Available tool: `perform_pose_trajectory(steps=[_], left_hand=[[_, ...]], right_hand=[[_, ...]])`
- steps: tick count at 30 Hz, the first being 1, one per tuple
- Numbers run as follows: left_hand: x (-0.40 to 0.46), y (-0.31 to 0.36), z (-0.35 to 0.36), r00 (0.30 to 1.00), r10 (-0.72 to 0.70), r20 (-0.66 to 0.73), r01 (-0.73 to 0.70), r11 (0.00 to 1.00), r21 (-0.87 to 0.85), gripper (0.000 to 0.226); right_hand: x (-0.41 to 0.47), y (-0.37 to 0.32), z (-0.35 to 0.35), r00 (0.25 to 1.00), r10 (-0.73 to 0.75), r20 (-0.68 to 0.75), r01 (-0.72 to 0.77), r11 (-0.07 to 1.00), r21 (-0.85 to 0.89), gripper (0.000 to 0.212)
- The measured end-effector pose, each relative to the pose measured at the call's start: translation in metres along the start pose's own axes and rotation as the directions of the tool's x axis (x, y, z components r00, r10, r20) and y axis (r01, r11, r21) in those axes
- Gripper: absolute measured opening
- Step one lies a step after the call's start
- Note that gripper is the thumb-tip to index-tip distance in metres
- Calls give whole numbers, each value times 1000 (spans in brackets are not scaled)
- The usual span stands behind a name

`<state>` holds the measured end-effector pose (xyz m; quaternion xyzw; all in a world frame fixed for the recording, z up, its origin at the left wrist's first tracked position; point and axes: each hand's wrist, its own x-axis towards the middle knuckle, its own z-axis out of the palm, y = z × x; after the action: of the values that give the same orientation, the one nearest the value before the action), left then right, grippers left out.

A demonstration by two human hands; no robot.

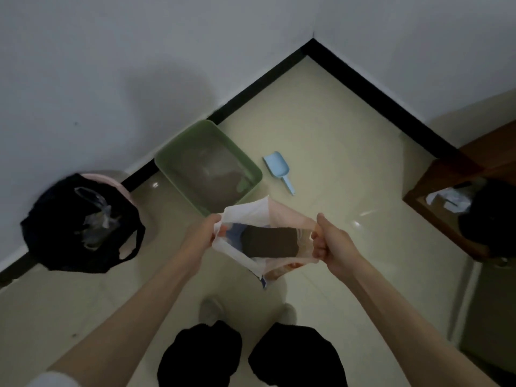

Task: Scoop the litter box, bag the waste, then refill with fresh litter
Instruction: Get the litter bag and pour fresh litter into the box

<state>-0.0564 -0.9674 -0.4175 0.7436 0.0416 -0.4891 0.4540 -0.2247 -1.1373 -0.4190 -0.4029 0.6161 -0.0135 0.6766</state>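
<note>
My left hand (205, 233) and right hand (329, 245) each pinch a rim of the litter bag (251, 216), pulling its mouth wide.
Green litter box (208, 166) sits against the baseboard; blue scoop (277, 170) lies beside it, open floor (335, 152) rightward.

A home's room corner: tiled floor (321, 152), litter box (208, 166), lined bin (81, 227).

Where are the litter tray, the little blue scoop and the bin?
Green litter tray (167, 163): head view, on its left rim.
Blue scoop (275, 162): head view, on its bowl.
Bin with black liner (55, 241): head view, on the liner's front edge.
</note>
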Motion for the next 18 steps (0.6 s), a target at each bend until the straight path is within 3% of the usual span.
perform_pose_trajectory(steps=[5, 11, 13, 18], left_hand=[[89, -22, 26, 1000, 15, -10, -15, 999, 29, 53], [170, -53, 39, 993, 104, -62, -103, 994, 22, 14], [196, -54, 39, 982, 179, -63, -181, 983, -35, 17], [223, -64, 28, 937, 349, 18, -350, 935, 63, 4]], right_hand=[[82, 12, -11, 997, -76, -22, 76, 997, -6, 41], [160, 23, -2, 991, -135, 10, 135, 990, 29, 36], [177, 19, -1, 982, -176, 63, 173, 983, 60, 35], [195, 22, -4, 939, -307, 156, 301, 952, 58, 33]])
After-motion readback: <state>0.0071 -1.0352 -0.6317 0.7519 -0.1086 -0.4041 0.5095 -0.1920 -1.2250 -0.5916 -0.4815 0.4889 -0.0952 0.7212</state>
